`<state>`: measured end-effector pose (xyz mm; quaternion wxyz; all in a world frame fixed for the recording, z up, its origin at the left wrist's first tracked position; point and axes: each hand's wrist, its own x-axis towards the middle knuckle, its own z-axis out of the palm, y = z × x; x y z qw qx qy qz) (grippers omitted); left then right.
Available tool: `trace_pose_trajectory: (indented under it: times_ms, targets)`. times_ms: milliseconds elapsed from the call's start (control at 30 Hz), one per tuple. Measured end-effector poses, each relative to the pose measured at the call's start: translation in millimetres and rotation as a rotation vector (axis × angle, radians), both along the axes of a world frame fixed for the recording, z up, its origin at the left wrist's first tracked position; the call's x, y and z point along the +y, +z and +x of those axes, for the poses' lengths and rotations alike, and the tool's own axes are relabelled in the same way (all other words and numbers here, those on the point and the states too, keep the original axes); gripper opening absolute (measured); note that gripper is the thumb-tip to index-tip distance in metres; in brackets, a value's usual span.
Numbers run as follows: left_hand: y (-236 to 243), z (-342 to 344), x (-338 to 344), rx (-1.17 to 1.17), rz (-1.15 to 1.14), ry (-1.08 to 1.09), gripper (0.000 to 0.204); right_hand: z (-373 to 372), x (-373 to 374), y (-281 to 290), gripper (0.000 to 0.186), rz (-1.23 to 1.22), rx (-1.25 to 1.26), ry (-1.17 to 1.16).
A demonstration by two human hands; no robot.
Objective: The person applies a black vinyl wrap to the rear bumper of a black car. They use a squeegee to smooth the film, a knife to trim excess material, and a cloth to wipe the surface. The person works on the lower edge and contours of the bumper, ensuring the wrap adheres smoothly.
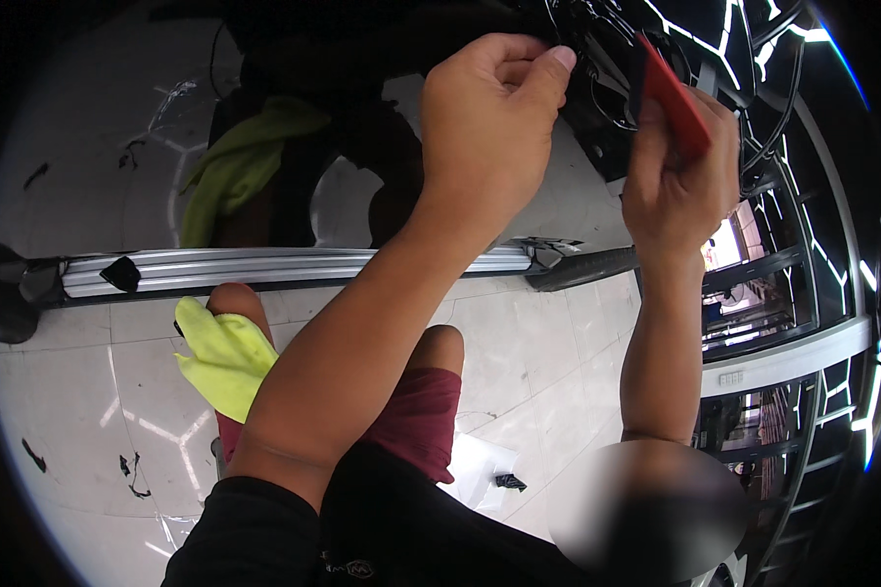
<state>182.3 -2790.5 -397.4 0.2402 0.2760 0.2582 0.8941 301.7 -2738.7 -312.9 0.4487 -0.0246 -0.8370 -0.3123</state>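
Observation:
A glossy black car body panel [117, 127] rises before me and mirrors the floor and my cloth. My left hand [489, 127] is raised at the panel, thumb and forefinger pinched together; whatever they hold, if anything, is too small to make out. To its right, my right hand [685, 181] grips a flat red squeegee [673, 103] with a dark edge, tilted close to the shiny black car part [607, 59]. That part shows bright reflections, so its shape is hard to read.
A silver running board [303, 269] runs along the car's lower side, with a black scrap [120, 275] on it. On my leg rests a yellow-green cloth [223, 357]. The tiled floor [538, 362] bears dark scraps [509, 481] and a white sheet [478, 465]. A tyre [587, 268] shows beyond.

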Motion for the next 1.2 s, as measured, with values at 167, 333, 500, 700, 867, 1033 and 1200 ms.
trace_pose_trajectory:
  times_ms: [167,333,500,700,867,1033,1200]
  targets:
    - [10.8,-9.8,-5.3,0.100,-0.063,0.030,0.023,-23.0,0.0,3.3,0.030,0.170,-0.111,-0.048]
    - [11.6,-13.2,-13.3,0.201,-0.099,0.085,0.021,-28.4,-12.8,1.5,0.034,0.260,-0.108,-0.186]
    - [8.5,-15.5,-18.0,0.136,-0.031,0.052,0.022,-31.1,-18.0,0.3,0.030,0.318,-0.129,-0.261]
    - [-6.5,-26.8,-21.8,0.125,0.015,0.068,0.026,-21.7,-29.8,2.6,0.024,0.126,-0.016,-0.081]
    - [-3.3,-29.5,-20.3,0.149,0.010,0.031,0.026,-37.2,-22.3,-2.3,0.026,0.312,-0.135,-0.280]
    - [-3.1,-29.4,-18.6,0.189,-0.009,0.080,0.024,-28.8,-19.4,3.7,0.027,0.093,-0.165,-0.230]
    - [-8.1,-32.3,-12.7,0.195,-0.032,0.022,0.021,-11.0,-18.1,-6.0,0.025,0.129,-0.052,-0.121]
